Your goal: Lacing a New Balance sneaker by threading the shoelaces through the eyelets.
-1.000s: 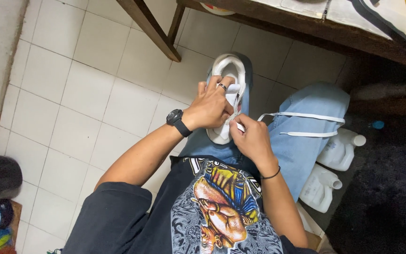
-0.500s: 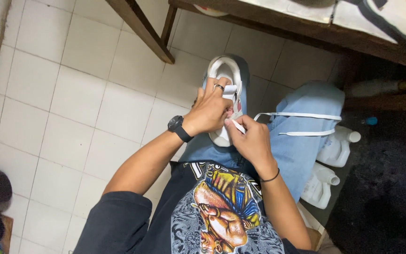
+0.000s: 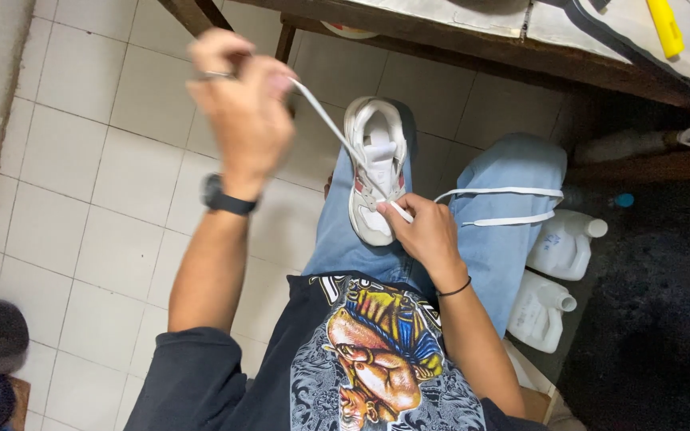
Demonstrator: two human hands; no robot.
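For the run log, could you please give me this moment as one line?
left hand: raised, pulling white lace taut | right hand: pinching lace at white sneaker | sneaker: resting on lap | second lace: across right knee

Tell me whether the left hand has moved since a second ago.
Yes. The left hand has risen from the shoe toward the table leg, pulling the lace taut.

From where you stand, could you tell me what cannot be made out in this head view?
- Shoe sole: faces down on the lap.
- Left hand: motion-blurred, so its grip on the lace is unclear.
- Right hand fingertips: curled under.
- Yellow tool: cut off by the top edge.
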